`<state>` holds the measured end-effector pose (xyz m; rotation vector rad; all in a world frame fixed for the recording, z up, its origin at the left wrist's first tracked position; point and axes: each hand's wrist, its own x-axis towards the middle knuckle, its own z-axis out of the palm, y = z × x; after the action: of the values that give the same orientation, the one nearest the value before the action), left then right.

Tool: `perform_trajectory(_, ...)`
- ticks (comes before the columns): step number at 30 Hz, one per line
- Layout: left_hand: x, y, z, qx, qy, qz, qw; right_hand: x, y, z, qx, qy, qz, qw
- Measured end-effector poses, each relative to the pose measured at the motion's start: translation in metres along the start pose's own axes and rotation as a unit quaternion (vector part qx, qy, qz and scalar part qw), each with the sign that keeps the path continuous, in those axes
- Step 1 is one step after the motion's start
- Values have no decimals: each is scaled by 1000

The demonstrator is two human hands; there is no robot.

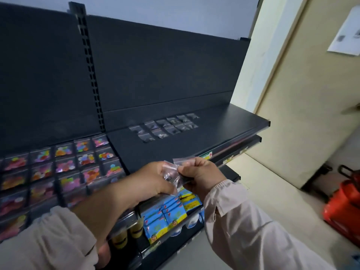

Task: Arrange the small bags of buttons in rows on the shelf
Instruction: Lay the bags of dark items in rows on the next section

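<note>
Several small clear bags of dark buttons (164, 126) lie in rows near the back of the black shelf (224, 129). In front of the shelf's edge my left hand (150, 182) grips a bunch of small clear bags (171, 175) with red seal strips. My right hand (200, 175) pinches one clear bag (183, 161) at the top of that bunch. Both hands are close together and below the shelf's front lip.
On the shelf section to the left lie rows of bags with bright coloured buttons (64, 164). Blue and yellow packets (171, 213) hang on the lower shelf under my hands. A red basket (344, 207) stands on the floor at the right, near a cream door (303, 106).
</note>
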<state>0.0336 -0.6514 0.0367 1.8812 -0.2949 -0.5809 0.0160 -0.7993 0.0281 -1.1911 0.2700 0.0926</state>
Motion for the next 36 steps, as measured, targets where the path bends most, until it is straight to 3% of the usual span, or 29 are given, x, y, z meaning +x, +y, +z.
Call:
perform_trajectory(8, 106, 23, -14, -117, 4, -59, 991, 87, -43, -40, -32, 46, 22, 998)
perform_trajectory(15, 169, 31, -24, -135, 75, -81, 985, 158, -65, -80, -69, 87, 8, 994)
perform_trajectory(20, 212, 30, -20, -129, 139, -86, 978, 212, -82, -119, -153, 107, -33, 982)
perform_trajectory(30, 292, 55, 14, -180, 272, -106, 939, 343, -113, -182, -228, 43, -9, 973)
perform_trajectory(36, 320, 68, 26, -189, 338, -121, 914, 402, -125, -196, -367, 2, 1, 930)
